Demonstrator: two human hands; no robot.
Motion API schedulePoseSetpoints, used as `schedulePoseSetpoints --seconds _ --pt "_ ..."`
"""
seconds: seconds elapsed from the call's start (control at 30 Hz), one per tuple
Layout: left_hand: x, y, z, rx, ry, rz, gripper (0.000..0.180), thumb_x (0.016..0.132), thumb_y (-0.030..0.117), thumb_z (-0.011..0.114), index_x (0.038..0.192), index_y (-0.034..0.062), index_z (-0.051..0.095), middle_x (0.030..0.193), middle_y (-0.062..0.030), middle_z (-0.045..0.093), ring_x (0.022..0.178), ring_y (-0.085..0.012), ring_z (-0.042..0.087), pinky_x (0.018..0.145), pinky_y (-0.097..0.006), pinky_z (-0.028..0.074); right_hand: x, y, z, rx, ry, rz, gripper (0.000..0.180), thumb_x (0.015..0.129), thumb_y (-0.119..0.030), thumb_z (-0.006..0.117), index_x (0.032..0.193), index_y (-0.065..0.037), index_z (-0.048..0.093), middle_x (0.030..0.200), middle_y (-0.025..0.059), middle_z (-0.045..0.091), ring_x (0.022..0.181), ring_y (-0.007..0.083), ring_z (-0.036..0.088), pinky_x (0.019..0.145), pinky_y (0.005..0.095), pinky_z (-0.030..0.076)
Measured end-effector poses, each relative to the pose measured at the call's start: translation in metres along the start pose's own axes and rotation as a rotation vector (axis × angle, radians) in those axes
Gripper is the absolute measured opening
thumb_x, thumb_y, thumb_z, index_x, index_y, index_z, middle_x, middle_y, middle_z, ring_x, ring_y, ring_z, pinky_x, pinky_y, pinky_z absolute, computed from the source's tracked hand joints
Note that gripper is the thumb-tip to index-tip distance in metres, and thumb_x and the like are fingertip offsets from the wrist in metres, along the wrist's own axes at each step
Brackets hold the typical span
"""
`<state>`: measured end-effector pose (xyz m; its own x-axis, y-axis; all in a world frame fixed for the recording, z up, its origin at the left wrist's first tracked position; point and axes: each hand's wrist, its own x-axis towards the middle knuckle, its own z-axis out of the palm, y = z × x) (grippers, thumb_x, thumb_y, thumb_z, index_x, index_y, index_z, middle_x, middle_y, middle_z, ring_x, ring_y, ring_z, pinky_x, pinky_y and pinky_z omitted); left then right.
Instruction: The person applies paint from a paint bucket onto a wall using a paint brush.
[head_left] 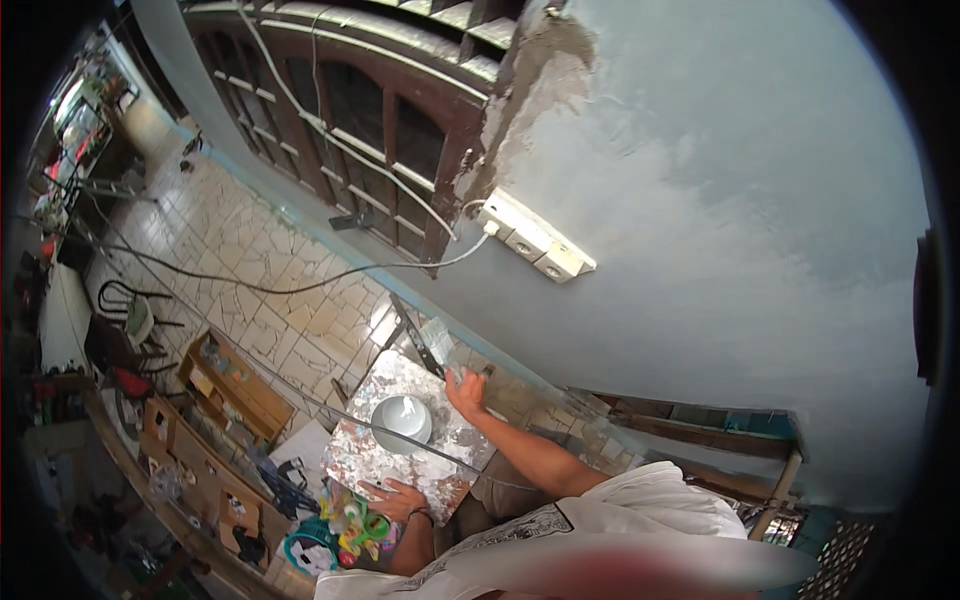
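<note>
A pale grey-blue plastered wall [720, 200] fills the right half of my view, with a dark wooden door [380, 130] at the far left of it and a cracked-tile floor [270, 290] dropping away below. A white socket strip [535, 240] hangs on the wall beside the door frame, and a cable [300, 285] sags from it across the open floor to the left.

My left hand [397, 497] rests flat along the near edge of a mottled, plaster-smeared board [375, 450], fingers spread on it, gripping nothing that I can make out. A white bowl [402, 415] sits on the board, just far of that hand. My right hand [465, 392] reaches past the board's far right corner, its grip pressed together around the handle of a wide scraper blade [432, 345], which angles up toward the foot of the wall.

To the left, wooden shelving [235, 385] and dark chairs [125, 320] crowd the floor, well apart from the board. Colourful plastic clutter [350, 525] lies just near the left hand. The wall closes in tight on the right; open room lies left over the tiles.
</note>
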<state>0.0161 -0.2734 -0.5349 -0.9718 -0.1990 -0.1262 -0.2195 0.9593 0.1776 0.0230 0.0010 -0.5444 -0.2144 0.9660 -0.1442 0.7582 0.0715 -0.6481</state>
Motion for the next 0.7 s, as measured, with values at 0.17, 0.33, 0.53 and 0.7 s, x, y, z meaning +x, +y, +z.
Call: schedulePoseSetpoints --seconds 0.17,0.33,0.53,0.7 --pt "0.001 -0.008 0.011 -0.003 0.054 0.060 0.070 0.107 0.062 0.031 0.167 0.0266 0.028 0.134 -0.0362 0.048 0.106 -0.0526 0.059 0.090 -0.062 0.047 -0.001 -0.004 -0.010 0.010 0.007 -0.018 0.041 0.089 -0.035 0.073 0.097 0.006 0.072 0.081 0.0325 0.070 0.080 0.0524 0.069 0.075 0.0572 0.056" --pt "0.002 -0.022 0.021 0.014 -0.030 0.007 0.073 0.106 0.067 0.025 0.168 0.0292 0.020 0.130 -0.0347 0.048 0.103 -0.0509 0.058 0.089 -0.061 0.048 -0.005 -0.007 -0.014 0.017 0.004 -0.010 0.043 0.090 -0.037 0.072 0.100 0.005 0.074 0.082 0.0324 0.070 0.081 0.0517 0.070 0.077 0.0561 0.057" --pt "-0.001 -0.024 0.006 0.062 0.024 0.013 0.072 0.106 0.065 0.029 0.169 0.0303 0.017 0.132 -0.0336 0.047 0.102 -0.0470 0.061 0.085 -0.058 0.051 -0.002 0.002 -0.004 0.043 -0.065 -0.039 0.046 0.090 -0.040 0.069 0.102 0.005 0.075 0.093 0.0329 0.072 0.092 0.0510 0.069 0.087 0.0544 0.057" --pt "-0.005 -0.027 -0.024 -0.091 -0.162 0.089 0.070 0.107 0.056 0.036 0.168 0.0275 0.020 0.120 -0.0248 0.047 0.097 -0.0444 0.063 0.084 -0.057 0.051 0.023 0.035 -0.020 -0.053 -0.051 -0.090 0.055 0.093 -0.047 0.067 0.097 0.007 0.076 0.096 0.0301 0.074 0.094 0.0480 0.071 0.089 0.0512 0.057"
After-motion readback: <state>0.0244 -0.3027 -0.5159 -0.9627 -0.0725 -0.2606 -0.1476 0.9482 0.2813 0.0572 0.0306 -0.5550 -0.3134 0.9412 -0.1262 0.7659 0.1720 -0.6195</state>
